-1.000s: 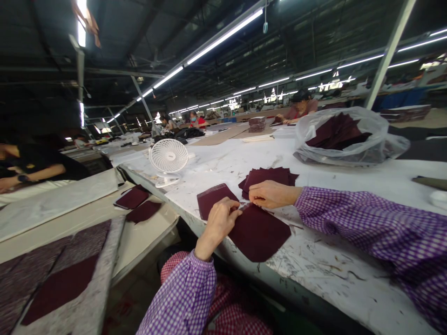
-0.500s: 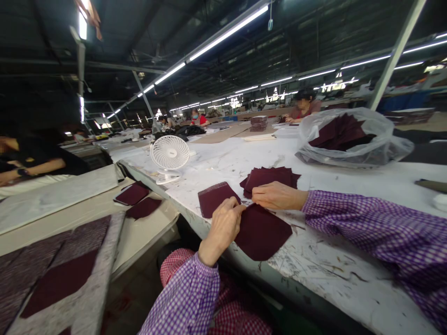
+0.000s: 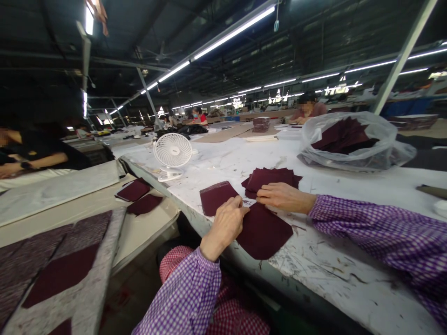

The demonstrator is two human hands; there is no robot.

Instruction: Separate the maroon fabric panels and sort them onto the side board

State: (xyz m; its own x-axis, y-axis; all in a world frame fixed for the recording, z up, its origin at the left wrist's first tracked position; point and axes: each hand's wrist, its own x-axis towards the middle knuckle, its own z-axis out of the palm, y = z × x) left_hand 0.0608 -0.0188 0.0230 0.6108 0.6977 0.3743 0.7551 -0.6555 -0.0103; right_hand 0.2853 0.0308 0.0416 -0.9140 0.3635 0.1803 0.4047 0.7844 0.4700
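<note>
Head camera: a white table (image 3: 349,251) spreads out in front of the person, its near edge slanting past the person's lap. To the left, across a gap, stands a cream bench (image 3: 159,221), and at its near end a mottled board (image 3: 84,288) carries dark red cloth (image 3: 66,277). Toward the table's far right sits a clear plastic bag (image 3: 387,156), open at the top, with dark red pieces (image 3: 340,135) bunched inside. Farther along the slanting edge, to the left, a white fan (image 3: 173,151) stands close to the rim. A loose pile (image 3: 274,177) of dark red pieces lies farther in, its corners out of line. Between that pile and the near edge, the cloth piece (image 3: 267,232) lies flat on the table. A second piece (image 3: 214,199), with a greyish strip along its far side, lies to the left, partly behind the left hand (image 3: 226,221). That hand's fingers are bent at the cloth piece's left corner; the right hand (image 3: 287,197) has curled fingers at its far edge. Whether either pinches or only presses, I cannot tell.
</note>
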